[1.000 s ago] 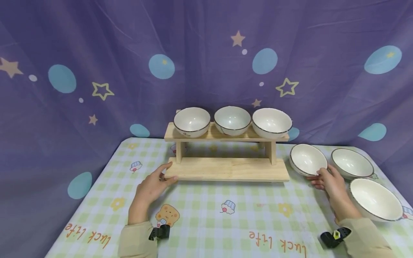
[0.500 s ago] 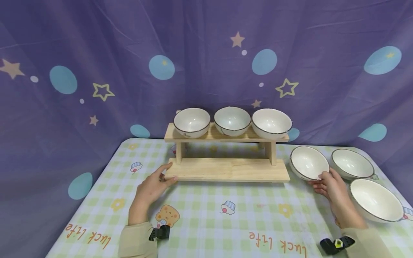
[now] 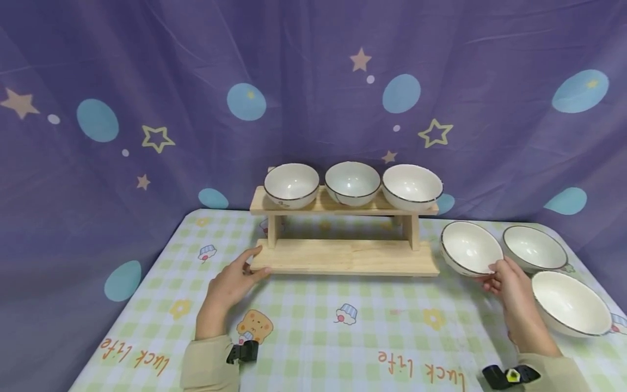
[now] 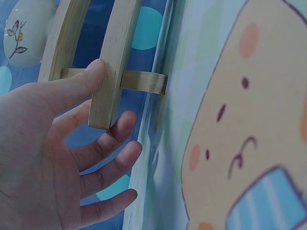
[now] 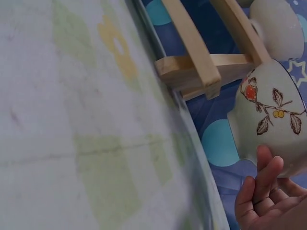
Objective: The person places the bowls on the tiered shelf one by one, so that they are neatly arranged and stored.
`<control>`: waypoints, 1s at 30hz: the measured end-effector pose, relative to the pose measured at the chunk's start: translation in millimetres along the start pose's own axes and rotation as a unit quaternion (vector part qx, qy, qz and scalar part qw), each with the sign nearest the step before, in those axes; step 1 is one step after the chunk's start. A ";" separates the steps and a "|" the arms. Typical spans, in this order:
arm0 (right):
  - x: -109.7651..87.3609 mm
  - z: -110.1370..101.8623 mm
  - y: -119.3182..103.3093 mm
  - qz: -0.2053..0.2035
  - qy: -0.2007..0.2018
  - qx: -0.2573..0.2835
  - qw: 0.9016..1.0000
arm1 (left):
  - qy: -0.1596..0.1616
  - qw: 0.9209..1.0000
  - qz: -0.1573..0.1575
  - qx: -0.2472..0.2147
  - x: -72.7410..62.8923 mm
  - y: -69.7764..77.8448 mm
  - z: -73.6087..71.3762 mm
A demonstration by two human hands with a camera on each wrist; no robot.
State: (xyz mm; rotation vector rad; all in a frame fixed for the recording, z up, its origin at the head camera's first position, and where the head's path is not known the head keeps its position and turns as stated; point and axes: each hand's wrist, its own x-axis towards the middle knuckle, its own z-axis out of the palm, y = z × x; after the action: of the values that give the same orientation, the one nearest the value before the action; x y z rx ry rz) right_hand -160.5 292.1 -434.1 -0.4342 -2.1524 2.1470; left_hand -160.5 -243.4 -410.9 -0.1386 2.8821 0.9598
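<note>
At the left end of a two-tier wooden shelf (image 3: pixel 338 256), my left hand (image 3: pixel 227 286) grips the lower board. The left wrist view shows the thumb on one face of that board (image 4: pixel 111 72), with fingers behind it. My right hand (image 3: pixel 514 291) holds a white, dark-rimmed bowl (image 3: pixel 470 247) by its near right rim, to the right of the shelf. In the right wrist view this bowl (image 5: pixel 273 110) appears off the table, its side painted with a red bird and leafy twig. Fingers (image 5: pixel 266 184) lie against its underside; the thumb is hidden there.
On the upper tier stand three bowls, the left bowl (image 3: pixel 291 185), middle bowl (image 3: pixel 352 184) and right bowl (image 3: pixel 412 186). Beyond my right hand are another bowl (image 3: pixel 534 247) and a larger bowl (image 3: pixel 570 302). A purple curtain (image 3: pixel 313 98) hangs behind the checked tablecloth (image 3: pixel 313 348).
My right hand has moved slightly toward me and right, bringing its bowl a little the same way. The left hand stays on the shelf, and the other bowls have not moved.
</note>
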 end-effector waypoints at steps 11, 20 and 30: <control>-12.4 13.5 -6.9 -0.035 -0.004 0.031 0.999 | -0.002 1.000 0.001 0.002 1.1 -1.7 0.7; -21.8 28.2 -12.8 -0.049 -0.032 0.030 0.998 | -0.001 1.000 0.005 -0.002 -0.3 -0.5 -1.1; -32.0 56.6 -27.1 -0.009 -0.052 -0.042 0.998 | -0.002 1.000 0.008 -0.010 0.1 -0.1 -1.6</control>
State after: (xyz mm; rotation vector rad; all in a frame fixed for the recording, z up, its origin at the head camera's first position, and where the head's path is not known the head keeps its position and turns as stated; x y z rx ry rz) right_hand -147.8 229.8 -403.7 -0.3123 -2.2980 2.1217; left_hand -160.7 -244.4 -409.7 -0.1160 2.8744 0.9890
